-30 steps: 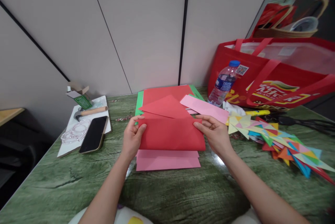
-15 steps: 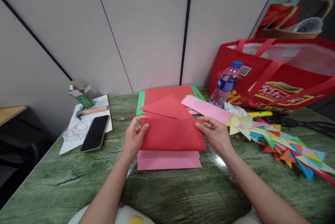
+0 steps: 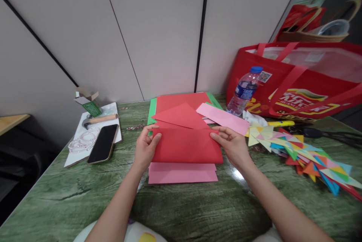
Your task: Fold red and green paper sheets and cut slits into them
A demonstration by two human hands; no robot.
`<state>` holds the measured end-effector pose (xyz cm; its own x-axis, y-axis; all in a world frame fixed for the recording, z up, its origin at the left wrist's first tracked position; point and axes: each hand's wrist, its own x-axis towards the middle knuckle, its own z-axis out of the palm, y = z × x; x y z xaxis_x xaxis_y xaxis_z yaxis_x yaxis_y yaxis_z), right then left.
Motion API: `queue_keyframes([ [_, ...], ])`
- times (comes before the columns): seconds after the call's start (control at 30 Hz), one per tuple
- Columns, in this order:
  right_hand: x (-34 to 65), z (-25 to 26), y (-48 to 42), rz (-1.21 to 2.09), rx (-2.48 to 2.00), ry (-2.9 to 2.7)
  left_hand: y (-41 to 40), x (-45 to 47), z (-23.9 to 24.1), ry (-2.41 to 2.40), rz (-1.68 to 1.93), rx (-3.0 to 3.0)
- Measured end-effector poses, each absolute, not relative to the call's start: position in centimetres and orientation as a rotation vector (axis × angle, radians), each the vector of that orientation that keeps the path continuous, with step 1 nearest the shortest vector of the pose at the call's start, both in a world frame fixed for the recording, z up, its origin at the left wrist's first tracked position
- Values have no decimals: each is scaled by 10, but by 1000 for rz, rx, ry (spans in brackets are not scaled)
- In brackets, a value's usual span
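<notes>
A sheet of red paper (image 3: 187, 145), bent over toward me along its near edge, lies between my hands. My left hand (image 3: 146, 145) pinches its far left corner, thumb on top. At the far right corner, my right hand (image 3: 230, 144) grips it the same way. Pink paper (image 3: 182, 174) sticks out from under the near side of the red sheet. Beyond it, a pointed red piece (image 3: 181, 115) rests on a stack of red and green paper (image 3: 152, 110). A pink strip (image 3: 223, 117) lies slantwise near my right hand.
To the left, a white board (image 3: 74, 155) carries a phone (image 3: 103, 144), a hammer (image 3: 100, 119) and a small green box (image 3: 92, 107). A water bottle (image 3: 244, 90) stands by a red bag (image 3: 283, 79). Folded coloured paper pieces (image 3: 308, 153) and scissors (image 3: 313, 132) lie right.
Almost nothing differs. Both hands keep the same hold on the red paper, and the view has shifted very slightly.
</notes>
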<state>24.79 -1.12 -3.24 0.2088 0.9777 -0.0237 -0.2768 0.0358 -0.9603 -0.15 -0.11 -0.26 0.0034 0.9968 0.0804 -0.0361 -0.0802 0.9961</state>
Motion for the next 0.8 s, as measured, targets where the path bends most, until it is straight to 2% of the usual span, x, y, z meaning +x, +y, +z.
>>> queue_keyframes([
  [0.47, 249, -34, -11, 1145, -1125, -888, 1, -5, 0, 1171, 1247, 1252],
  [0.8, 248, -36, -15, 1245, -1272, -1078, 3, -26, 4, 1313, 811, 1404],
])
